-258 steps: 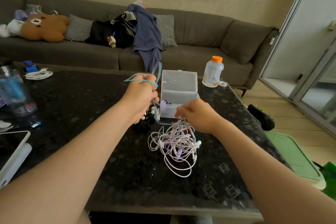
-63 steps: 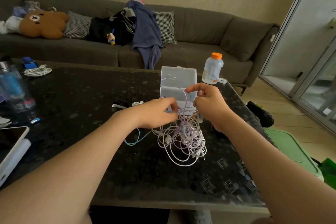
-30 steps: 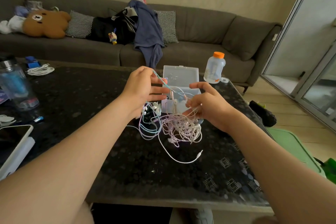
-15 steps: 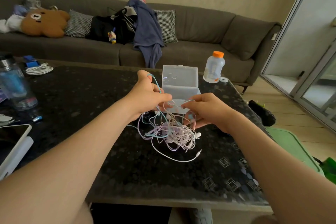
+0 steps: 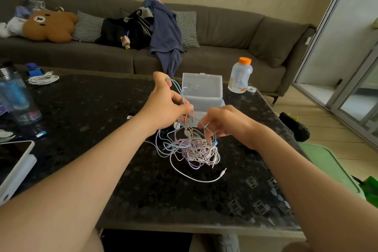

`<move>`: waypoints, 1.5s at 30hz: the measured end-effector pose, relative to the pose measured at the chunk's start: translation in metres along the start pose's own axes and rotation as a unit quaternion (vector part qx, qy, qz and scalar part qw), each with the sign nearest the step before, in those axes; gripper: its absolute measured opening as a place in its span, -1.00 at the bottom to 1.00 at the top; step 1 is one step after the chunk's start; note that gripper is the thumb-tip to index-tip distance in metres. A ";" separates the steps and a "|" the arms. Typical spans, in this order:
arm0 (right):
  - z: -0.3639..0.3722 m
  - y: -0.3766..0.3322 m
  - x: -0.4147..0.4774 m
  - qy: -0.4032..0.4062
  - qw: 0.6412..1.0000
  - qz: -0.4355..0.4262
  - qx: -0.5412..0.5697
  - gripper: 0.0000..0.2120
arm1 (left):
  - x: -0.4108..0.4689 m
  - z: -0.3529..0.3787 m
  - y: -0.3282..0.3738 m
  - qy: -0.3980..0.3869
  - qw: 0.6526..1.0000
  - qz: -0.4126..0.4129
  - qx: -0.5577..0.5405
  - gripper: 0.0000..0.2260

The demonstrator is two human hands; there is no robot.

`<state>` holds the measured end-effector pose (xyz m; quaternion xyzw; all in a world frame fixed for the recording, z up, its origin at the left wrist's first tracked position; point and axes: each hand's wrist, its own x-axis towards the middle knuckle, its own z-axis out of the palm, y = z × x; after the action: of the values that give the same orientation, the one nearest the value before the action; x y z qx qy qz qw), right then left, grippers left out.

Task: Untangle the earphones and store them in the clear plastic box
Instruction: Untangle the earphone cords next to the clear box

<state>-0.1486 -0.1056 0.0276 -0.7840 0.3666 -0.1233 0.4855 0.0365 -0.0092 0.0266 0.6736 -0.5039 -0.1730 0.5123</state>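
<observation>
1. Lowered since a second ago, the earphones point(image 5: 194, 149) rest tangled on the desk point(image 5: 81, 108), just before the clear plastic box point(image 5: 201, 92) near its far edge.
2. Left hand point(image 5: 165, 106) fingers pinch a blue cord point(image 5: 180, 90); right hand point(image 5: 225, 121) fingers pinch the tangle's top.

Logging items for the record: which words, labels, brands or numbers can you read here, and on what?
No text is readable anywhere in this view.
orange-capped bottle: a small orange mark on its label, too small to read.
blue water bottle: reddish print near its base, blurred.
clear plastic box: no lettering visible.
</observation>
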 end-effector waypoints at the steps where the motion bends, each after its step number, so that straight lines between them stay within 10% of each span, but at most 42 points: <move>1: 0.002 -0.001 0.000 0.007 1.000 -0.015 -0.013 -0.71 | 0.000 0.001 0.001 0.010 1.000 0.014 -0.006 -0.43; 11: -0.002 0.002 0.001 0.049 0.990 -0.128 -0.024 -0.88 | 0.004 0.005 0.004 0.077 0.993 0.094 0.003 -0.50; 20: 0.003 -0.001 0.006 0.069 0.983 -0.155 -0.068 -0.62 | 0.003 0.003 0.011 0.083 0.990 0.005 -0.114 -0.54; 25: 0.008 -0.003 0.005 0.072 0.978 -0.193 -0.044 -0.82 | 0.001 0.005 0.013 0.059 0.987 -0.016 -0.146 -0.53; 38: 0.002 -0.006 0.006 0.249 0.951 -0.184 -0.025 -0.78 | 0.011 0.005 0.003 0.043 0.989 -0.035 -0.137 -0.57; 45: -0.006 -0.021 0.003 0.276 0.930 -0.084 0.229 -0.68 | 0.013 0.003 -0.007 0.031 0.994 -0.062 -0.090 -0.76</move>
<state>-0.1402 -0.1062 0.0475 -0.6142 0.3806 -0.4561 0.5195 0.0431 -0.0219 0.0230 0.6599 -0.4274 -0.2285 0.5742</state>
